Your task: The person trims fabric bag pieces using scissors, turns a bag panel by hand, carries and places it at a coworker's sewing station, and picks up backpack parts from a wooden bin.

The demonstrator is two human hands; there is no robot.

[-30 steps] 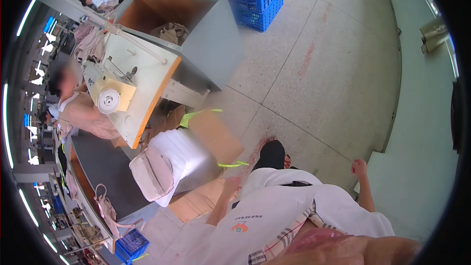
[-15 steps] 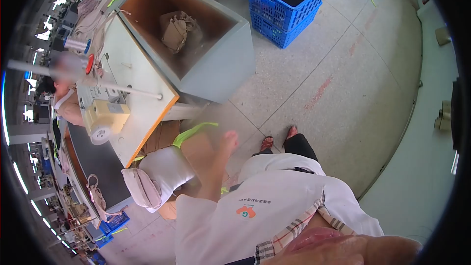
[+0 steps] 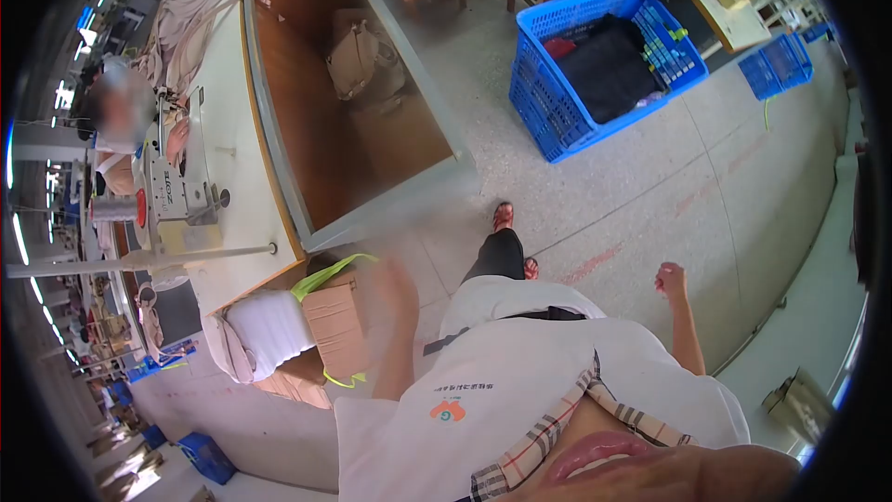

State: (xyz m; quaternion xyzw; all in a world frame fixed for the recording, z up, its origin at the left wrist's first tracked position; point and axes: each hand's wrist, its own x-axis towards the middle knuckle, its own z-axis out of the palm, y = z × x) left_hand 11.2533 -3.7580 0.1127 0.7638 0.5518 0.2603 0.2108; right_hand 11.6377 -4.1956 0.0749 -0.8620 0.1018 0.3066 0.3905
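Observation:
My left hand [image 3: 397,284] is smeared by motion, so its fingers cannot be made out. It hangs beside a cardboard box [image 3: 334,321] and a yellow-green strap [image 3: 325,277], apparently apart from both. My right hand [image 3: 669,281] is raised at my other side over the floor, with the fingers curled in and nothing visible in them. Ahead of my left hand stands a large bin [image 3: 321,237] with a grey rim and brown inside, holding beige bags [image 3: 364,63]. A pale pink bag [image 3: 228,349] leans by a white bundle [image 3: 271,330] near the box.
A sewing machine [image 3: 177,191] stands on a white table [image 3: 237,153] at the left, with a person [image 3: 116,167] behind it. A blue crate [image 3: 557,125] of dark cloth sits on the floor ahead. Another blue crate [image 3: 776,70] is farther right.
My view has turned and moved forward, bringing the bin and blue crate closer. My right hand has come into view, and one foot has stepped ahead.

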